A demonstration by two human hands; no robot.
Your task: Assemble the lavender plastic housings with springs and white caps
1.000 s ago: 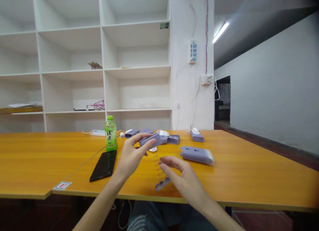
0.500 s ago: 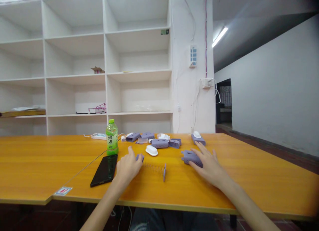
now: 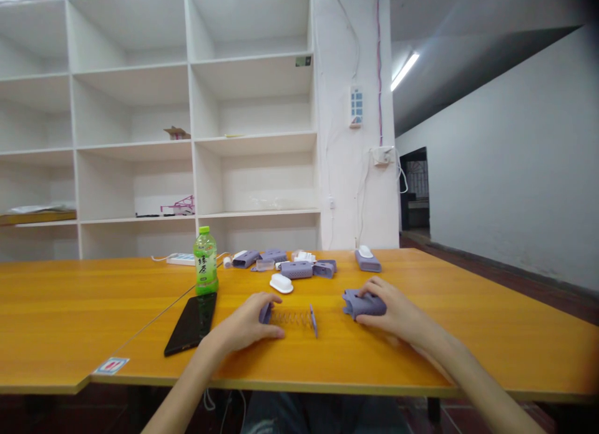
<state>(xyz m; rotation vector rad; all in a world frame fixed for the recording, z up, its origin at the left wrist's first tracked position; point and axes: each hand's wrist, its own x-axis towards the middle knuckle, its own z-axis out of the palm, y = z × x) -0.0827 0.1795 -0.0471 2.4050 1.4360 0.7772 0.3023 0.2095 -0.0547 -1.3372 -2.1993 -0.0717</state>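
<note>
My left hand (image 3: 250,325) curls its thumb and fingers round a small purple end piece (image 3: 266,313). From that piece a thin coil spring (image 3: 292,318) stretches right, to a flat purple plate (image 3: 313,320) standing on its edge. My right hand (image 3: 390,306) is closed on a purple perforated plastic housing (image 3: 362,304), thumb at the near side and fingers over the top. The housing rests on the table, its notched end pointing left. Beyond the spring lies a white oval cap (image 3: 281,283).
On the orange table (image 3: 299,365) stand a green tea bottle (image 3: 206,260) and a black tablet (image 3: 191,323), left of my left hand. More purple housings (image 3: 296,270) and white parts are grouped behind. Another housing (image 3: 368,261) with a white piece on top lies back right.
My left hand has turned and wrapped round the spring's left end piece. My right hand has closed its spread fingers on the housing. The view has shifted slightly.
</note>
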